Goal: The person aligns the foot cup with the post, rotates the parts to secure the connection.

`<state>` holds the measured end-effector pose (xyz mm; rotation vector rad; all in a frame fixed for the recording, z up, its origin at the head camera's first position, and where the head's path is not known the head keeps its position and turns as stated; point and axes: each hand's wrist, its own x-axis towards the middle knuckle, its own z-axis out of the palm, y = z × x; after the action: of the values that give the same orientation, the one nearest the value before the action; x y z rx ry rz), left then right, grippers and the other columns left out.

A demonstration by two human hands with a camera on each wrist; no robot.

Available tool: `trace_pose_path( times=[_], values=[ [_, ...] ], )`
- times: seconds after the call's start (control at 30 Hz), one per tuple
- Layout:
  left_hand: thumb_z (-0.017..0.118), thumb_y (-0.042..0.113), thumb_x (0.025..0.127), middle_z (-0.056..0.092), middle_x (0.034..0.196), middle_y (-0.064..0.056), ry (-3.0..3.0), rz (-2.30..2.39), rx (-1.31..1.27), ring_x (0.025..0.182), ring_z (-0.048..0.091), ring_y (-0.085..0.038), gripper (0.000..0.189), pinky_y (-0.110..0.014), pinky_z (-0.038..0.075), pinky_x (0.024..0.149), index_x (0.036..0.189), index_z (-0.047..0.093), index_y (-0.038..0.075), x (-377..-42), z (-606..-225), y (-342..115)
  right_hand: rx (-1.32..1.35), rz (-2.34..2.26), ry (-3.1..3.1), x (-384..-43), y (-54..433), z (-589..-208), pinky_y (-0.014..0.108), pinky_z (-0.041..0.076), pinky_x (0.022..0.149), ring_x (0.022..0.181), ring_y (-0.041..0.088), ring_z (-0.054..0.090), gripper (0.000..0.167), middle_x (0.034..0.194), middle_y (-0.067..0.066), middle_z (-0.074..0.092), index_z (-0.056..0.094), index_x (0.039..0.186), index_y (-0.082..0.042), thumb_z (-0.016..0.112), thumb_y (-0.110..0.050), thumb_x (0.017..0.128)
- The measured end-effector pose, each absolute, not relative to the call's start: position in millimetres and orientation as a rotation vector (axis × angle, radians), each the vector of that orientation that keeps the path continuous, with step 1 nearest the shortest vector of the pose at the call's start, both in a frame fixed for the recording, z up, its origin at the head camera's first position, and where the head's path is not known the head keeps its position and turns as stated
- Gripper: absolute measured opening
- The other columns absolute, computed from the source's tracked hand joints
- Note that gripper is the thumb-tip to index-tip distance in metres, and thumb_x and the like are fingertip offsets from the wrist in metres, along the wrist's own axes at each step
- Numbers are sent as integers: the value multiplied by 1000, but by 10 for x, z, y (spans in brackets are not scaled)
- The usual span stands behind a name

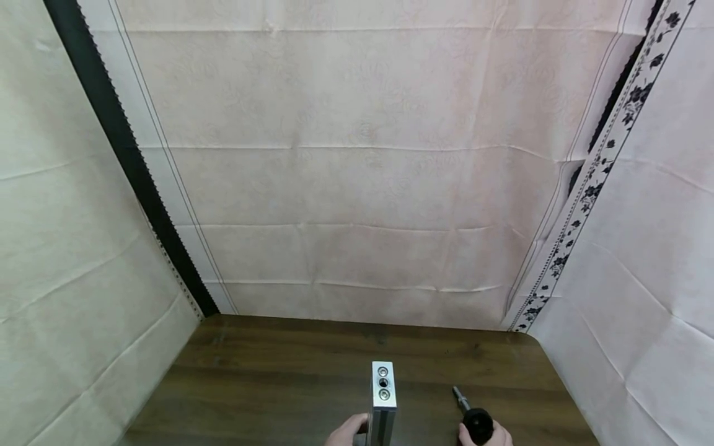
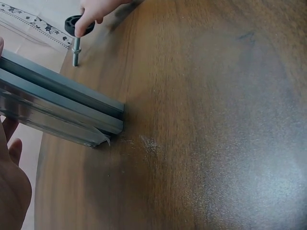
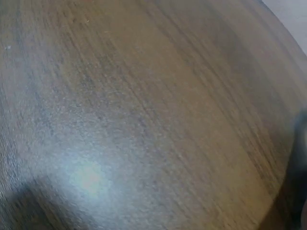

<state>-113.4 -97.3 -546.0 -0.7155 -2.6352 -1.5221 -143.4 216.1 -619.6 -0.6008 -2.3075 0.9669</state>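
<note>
My left hand (image 1: 348, 430) grips an aluminium profile (image 1: 383, 384) that stands upright, its end plate with several round holes facing up. In the left wrist view the lower end of the profile (image 2: 62, 103) is at the wooden tabletop, with a torn bit of clear film at its corner. To the right, my right hand (image 1: 499, 435) holds a levelling foot (image 1: 478, 424) by its black round base. Its threaded metal stud with a nut points away from the hand, apart from the profile. A dark blurred shape fills the right edge of the right wrist view.
The brown wooden tabletop (image 1: 279, 353) has rounded far corners. Creased pale cloth (image 1: 362, 186) hangs behind it, with more cloth at both sides. A black strip (image 1: 134, 155) runs down the left corner and a flower-patterned border (image 1: 591, 186) down the right.
</note>
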Motion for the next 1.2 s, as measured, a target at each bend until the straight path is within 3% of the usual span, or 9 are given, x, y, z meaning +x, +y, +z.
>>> trace_pose_path(
  times=[0.33,0.67,0.93,1.2],
  values=[
    [78,22,72,62,105,-1,-2566,-1453,-781,96,56,-6,50,-26,46,78,113,58,0,-1103,-5540,-935,-590,939,-2299,-1276,2152,-5962,51,40,77,93,42,55,58,103,27,58,60,103,5,82,-29,61],
    [80,21,69,62,106,-1,-2636,-1487,-743,97,57,-8,56,-26,46,78,114,57,-1,-1058,-5518,-933,-470,936,-2219,-1219,2157,-5726,56,36,78,94,44,53,56,102,23,59,59,102,3,81,-25,59],
    [85,33,63,60,107,9,-2649,-1538,-610,96,56,-8,63,-30,46,79,116,59,11,-1061,-5484,-920,-366,1068,-2222,-1221,2136,-5448,54,37,81,103,44,51,56,112,18,56,57,108,0,83,-21,63],
    [85,35,65,61,108,8,-2638,-1610,-598,99,55,-7,61,-37,46,82,117,59,17,-1055,-5439,-897,-240,1143,-2174,-1238,2040,-5089,46,34,83,105,33,49,58,113,15,54,54,112,1,82,-13,64]
  ],
)
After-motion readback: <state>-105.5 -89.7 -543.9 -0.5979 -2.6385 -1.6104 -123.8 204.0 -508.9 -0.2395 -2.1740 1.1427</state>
